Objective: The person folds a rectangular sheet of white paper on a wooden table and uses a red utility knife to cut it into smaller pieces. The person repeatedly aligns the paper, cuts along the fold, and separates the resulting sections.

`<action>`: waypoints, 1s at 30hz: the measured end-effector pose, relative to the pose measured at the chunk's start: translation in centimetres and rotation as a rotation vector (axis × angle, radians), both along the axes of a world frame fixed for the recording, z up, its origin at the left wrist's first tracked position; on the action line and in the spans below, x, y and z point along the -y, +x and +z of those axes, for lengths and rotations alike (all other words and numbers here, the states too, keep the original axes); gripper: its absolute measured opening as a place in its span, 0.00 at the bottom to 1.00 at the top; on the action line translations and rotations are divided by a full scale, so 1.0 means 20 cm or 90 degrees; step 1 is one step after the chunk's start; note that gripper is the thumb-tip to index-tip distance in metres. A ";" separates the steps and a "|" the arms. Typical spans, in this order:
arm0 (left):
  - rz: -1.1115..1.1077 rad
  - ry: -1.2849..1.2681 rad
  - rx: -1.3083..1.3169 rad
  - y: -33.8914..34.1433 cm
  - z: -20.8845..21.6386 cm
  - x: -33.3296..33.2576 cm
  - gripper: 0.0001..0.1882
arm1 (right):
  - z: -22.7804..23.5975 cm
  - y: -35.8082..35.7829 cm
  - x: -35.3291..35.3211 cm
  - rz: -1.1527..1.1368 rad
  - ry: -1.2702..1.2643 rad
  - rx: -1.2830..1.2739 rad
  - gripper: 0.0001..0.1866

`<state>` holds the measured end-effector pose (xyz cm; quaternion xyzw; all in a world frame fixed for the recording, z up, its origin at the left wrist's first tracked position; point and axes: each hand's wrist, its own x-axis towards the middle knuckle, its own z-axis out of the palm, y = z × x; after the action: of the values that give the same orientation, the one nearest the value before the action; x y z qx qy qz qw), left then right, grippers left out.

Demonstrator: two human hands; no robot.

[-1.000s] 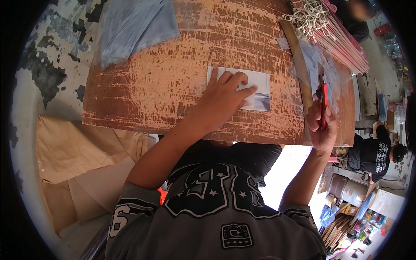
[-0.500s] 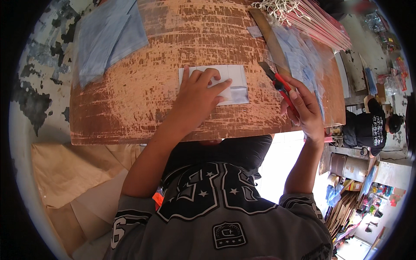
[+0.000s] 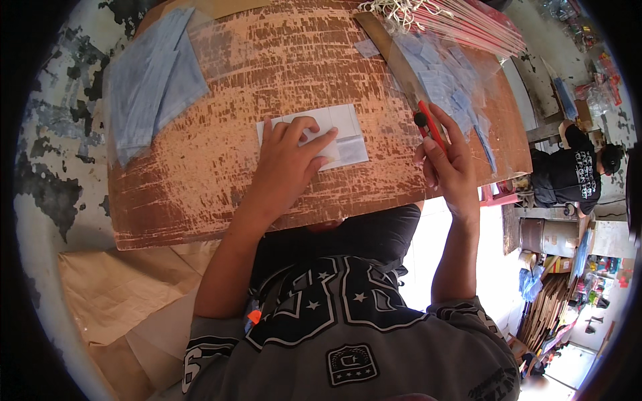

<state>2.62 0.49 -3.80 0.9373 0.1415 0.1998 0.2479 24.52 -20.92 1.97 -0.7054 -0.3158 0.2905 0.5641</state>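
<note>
The left hand (image 3: 287, 157) lies flat, fingers spread, on a small white paper (image 3: 338, 137) near the middle of the worn brown surface (image 3: 200, 194), pinning it down. The paper sits just ahead of the person's chest, its right part showing beyond the fingertips. It looks thin and light, the sort that would slide or curl under a blade, so a flat palm pressing it near the edge is a sound hold; pinching it would likely crease it.

The right hand (image 3: 451, 164) is clenched around a red cutter (image 3: 428, 127), its black tip pointing away from the body, held just right of the paper and not touching it. The cutter seems stiff and slim, best gripped along the handle as it is now.

At the far left of the surface lies a pale blue sheet (image 3: 150, 80), folded and limp. To the right, a clear bag (image 3: 448, 80) holds small bluish-white slips, spread beside a long wooden strip (image 3: 391, 53). Beyond it rests a bundle of thin red sticks (image 3: 468, 27) with pale ends. Brown paper (image 3: 120, 301) covers the floor lower left. Another person (image 3: 575, 170) in black sits well apart at the right.
</note>
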 end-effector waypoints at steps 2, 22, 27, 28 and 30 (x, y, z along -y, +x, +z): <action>0.001 -0.010 -0.005 0.00 0.00 0.00 0.26 | 0.00 -0.02 0.00 -0.003 -0.004 0.008 0.33; -0.014 0.024 0.002 0.00 0.01 -0.01 0.26 | -0.05 -0.01 0.04 -0.136 0.054 -0.005 0.15; -0.021 0.009 0.016 0.00 0.02 -0.01 0.27 | -0.03 0.02 0.02 -0.175 0.119 -0.015 0.18; -0.018 0.007 0.017 0.00 0.02 -0.01 0.27 | -0.04 0.03 0.03 -0.177 0.132 -0.033 0.18; -0.015 -0.020 0.011 0.00 0.03 0.00 0.26 | -0.05 0.05 0.03 -0.181 0.158 -0.070 0.18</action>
<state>2.61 0.55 -3.18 0.9332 0.1315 0.2027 0.2659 25.46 -21.53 0.95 -0.6513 -0.2147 0.2048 0.6984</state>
